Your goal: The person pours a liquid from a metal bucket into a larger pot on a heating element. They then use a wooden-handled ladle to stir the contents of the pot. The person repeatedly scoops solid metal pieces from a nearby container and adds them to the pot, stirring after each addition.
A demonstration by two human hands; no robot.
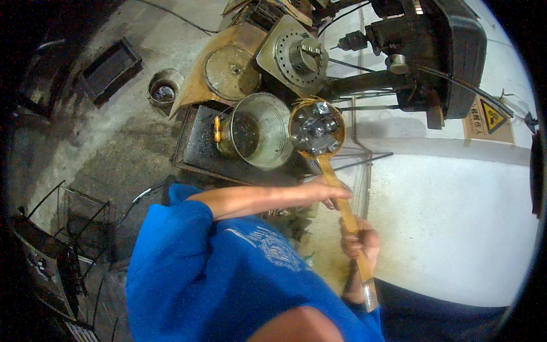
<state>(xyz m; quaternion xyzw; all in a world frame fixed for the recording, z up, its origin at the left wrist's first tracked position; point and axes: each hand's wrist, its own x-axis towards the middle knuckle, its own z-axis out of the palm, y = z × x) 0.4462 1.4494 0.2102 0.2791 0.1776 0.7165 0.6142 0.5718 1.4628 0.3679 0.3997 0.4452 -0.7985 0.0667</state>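
Both hands are closed around the flat yellowish handle of a long skimmer point(348, 218). My left hand point(331, 191) grips it nearer the basket; my right hand point(360, 238) holds it lower, towards the metal-capped end. Several shiny metal parts point(317, 126) lie in the skimmer's round wire basket; their exact kind is hard to make out. The basket is just right of a metal bucket point(276, 108), very near its rim. An orange-yellow grip point(217, 129) sits on the bucket's handle, and the bucket's bottom looks dark.
The bucket stands on a dark platform point(196, 149). Behind are a round lidded drum point(232, 73), a drilling machine point(393, 43) and its table with a chuck point(302, 56). A small pail point(164, 91) and a black tray point(111, 69) are on the floor. A white wall point(456, 222) rises at right.
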